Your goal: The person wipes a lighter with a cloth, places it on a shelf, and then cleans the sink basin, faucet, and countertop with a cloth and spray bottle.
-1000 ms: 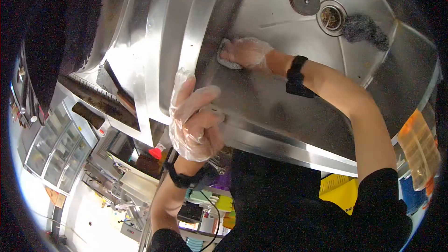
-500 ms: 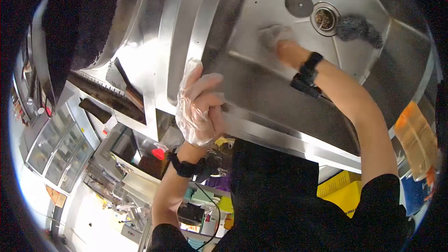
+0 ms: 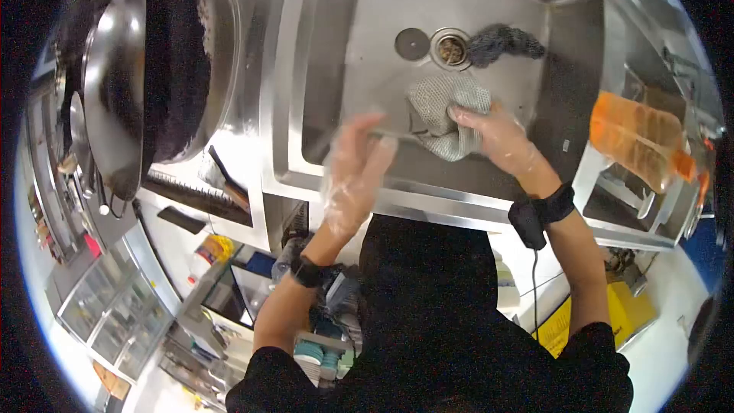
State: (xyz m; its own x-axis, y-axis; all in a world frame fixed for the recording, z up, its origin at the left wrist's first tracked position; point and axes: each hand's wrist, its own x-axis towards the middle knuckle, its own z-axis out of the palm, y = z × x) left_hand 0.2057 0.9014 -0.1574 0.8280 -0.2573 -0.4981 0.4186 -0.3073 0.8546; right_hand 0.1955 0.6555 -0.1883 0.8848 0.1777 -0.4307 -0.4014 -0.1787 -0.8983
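My right hand [image 3: 501, 138], in a clear plastic glove, grips a grey checked cloth [image 3: 437, 101] with thumb and fingers, above the floor of a steel sink [image 3: 375, 11]. The cloth hangs partly folded. To its left, my gloved left hand [image 3: 358, 172] is raised over the sink's near rim, fingers apart and smeared by motion; nothing shows in it. Beyond the cloth, the drain [image 3: 451, 49] holds food scraps. A round drain cover [image 3: 412, 44] lies beside it, and a dark grey scrubber [image 3: 505, 44] touches its right side.
A large metal wok [image 3: 115, 95] stands at the left by a blackened cooking surface [image 3: 177, 69]. A brush [image 3: 226, 180] lies near the sink's left side. On the right rim rests an orange-tinted plastic bottle [image 3: 636, 136]. A yellow box [image 3: 604, 310] is below.
My right hand has come up from wiping contact with the sink floor, bringing the cloth nearer. My left hand has moved right, towards the cloth. The view has shifted.
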